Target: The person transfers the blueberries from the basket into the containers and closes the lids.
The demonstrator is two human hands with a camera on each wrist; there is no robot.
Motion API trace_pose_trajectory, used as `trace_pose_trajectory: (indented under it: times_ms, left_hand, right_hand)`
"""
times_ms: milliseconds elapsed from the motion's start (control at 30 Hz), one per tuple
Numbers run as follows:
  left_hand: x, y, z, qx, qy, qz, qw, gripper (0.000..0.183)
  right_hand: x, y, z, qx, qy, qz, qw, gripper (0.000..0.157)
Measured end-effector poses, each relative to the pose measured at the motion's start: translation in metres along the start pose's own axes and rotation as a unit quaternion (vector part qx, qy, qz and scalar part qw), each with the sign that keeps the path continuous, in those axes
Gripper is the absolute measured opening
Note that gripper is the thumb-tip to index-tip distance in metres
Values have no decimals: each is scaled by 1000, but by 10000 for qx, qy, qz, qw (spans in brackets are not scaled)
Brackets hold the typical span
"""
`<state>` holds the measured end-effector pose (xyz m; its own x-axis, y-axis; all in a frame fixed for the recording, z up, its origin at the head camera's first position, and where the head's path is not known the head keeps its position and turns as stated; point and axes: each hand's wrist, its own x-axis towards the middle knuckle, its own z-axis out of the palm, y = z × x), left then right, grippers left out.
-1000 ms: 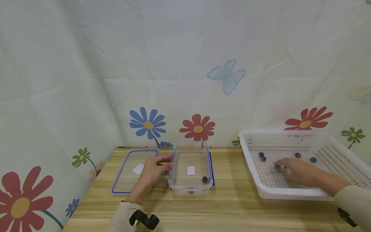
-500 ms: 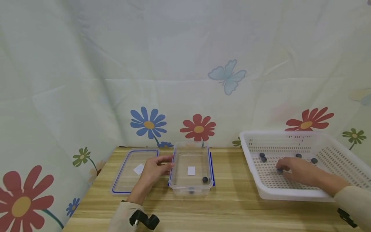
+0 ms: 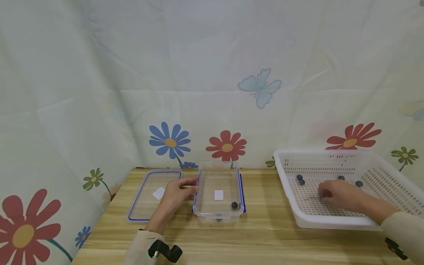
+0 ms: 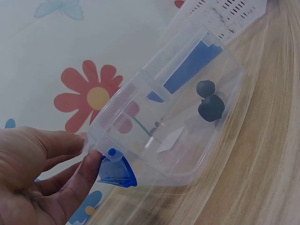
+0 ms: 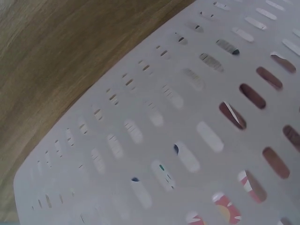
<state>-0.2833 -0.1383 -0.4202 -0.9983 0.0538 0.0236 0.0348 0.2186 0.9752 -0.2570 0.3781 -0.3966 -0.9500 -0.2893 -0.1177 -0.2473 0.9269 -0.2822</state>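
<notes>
My left hand (image 3: 176, 196) is at the left side of a clear plastic food container (image 3: 208, 186). In the left wrist view, its thumb and fingers pinch the container's rim beside a blue latch (image 4: 117, 172). Two blueberries (image 4: 211, 108) lie inside, along with a white square (image 3: 218, 195). My right hand (image 3: 344, 197) reaches into a white plastic basket (image 3: 334, 222), fingers curled, pinching a blueberry (image 3: 321, 197) that they mostly hide. Several other blueberries (image 3: 301, 182) sit on the basket floor. The right wrist view is filled by the slotted basket wall (image 5: 154, 140).
A clear lid (image 3: 142, 198) with a blue seal lies on the wooden table (image 3: 258, 239), left of the container. Behind the table hangs a flowered cloth (image 3: 198, 110). The basket stands at the right, apart from the container.
The right hand's fingers have closed around a blueberry on the basket floor and moved slightly right. The left hand and the container stay where they were.
</notes>
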Motion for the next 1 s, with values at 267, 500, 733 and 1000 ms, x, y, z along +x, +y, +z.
trace_pose_trajectory:
  times_ms: [267,500,733,1000]
  left_hand:
    - [2,-3,1,-204,-32,57,9998,33]
    - [4,-4,1,-159,-4,32,9999,32]
    - [4,-5,0,-196,-24,27,9998,33]
    - [3,-5,0,-177,-1,50,9998,34]
  right_hand:
    - [-5,2,1,149,489,-177,9985,15]
    - [-9,-1,-3,401,981,-391,9936,16]
    - [-13,-16,-11,618,1451,-512,9862,16]
    - [-21,-45,-18,824,1951,-493,9761,23]
